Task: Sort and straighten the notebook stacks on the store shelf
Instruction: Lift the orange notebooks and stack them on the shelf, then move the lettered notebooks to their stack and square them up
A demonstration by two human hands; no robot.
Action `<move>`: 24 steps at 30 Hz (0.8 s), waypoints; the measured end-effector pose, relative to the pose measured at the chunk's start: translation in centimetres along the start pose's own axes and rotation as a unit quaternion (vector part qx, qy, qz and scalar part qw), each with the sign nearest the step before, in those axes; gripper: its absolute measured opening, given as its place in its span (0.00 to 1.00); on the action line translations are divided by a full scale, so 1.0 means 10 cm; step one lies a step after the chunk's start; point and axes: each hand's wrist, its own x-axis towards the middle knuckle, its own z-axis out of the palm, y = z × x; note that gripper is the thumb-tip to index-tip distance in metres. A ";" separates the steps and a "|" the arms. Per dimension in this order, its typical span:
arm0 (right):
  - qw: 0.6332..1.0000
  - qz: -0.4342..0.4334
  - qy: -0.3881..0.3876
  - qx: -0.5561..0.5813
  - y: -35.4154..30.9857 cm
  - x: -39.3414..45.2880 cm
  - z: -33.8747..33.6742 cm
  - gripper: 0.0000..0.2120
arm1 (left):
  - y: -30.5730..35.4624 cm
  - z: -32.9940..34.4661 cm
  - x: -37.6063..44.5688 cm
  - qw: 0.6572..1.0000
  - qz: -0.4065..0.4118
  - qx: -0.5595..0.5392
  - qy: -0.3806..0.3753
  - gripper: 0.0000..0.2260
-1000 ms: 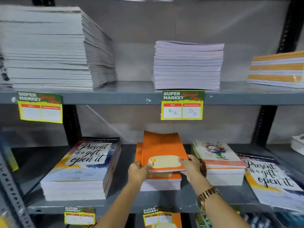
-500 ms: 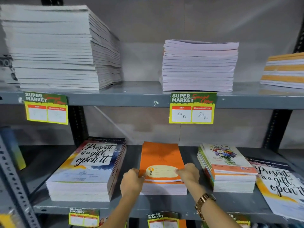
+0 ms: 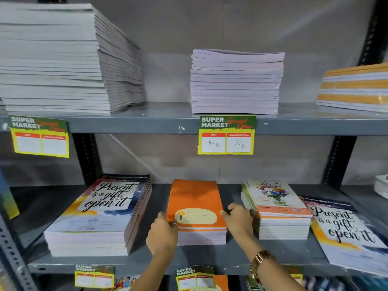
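Head view: lifted orange notebook [image 3: 194, 198] now rests flat.

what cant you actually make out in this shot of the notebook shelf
- Head view: covers of the grey stack and lilac stack on the upper shelf, seen only edge-on.
- Left price tag: boxes look blank or too blurred to read.
- Orange-striped stack: cut off by the right edge.
- Lowest shelf goods: cut off by the bottom edge.
- Orange stack: sides covered by the left hand and right hand.

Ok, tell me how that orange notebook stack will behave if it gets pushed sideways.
The orange notebook stack would probably shear, its smooth covers sliding over one another. It is low and wide, so tipping seems unlikely. With the left hand and right hand flanking it, it should move together.
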 end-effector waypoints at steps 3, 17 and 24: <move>0.996 -0.056 0.074 0.010 0.07 -0.01 -0.17 0.05 | 0.14 0.11 -0.13 0.998 0.060 -0.003 0.007 0.13; 0.934 -0.106 0.220 -0.259 1.30 0.10 -1.32 0.10 | 1.25 1.05 -0.88 0.957 0.232 -0.112 -0.136 0.10; 0.949 0.046 0.134 -0.281 2.12 0.17 -1.74 0.13 | 1.78 1.61 -1.43 0.927 0.204 -0.187 -0.252 0.07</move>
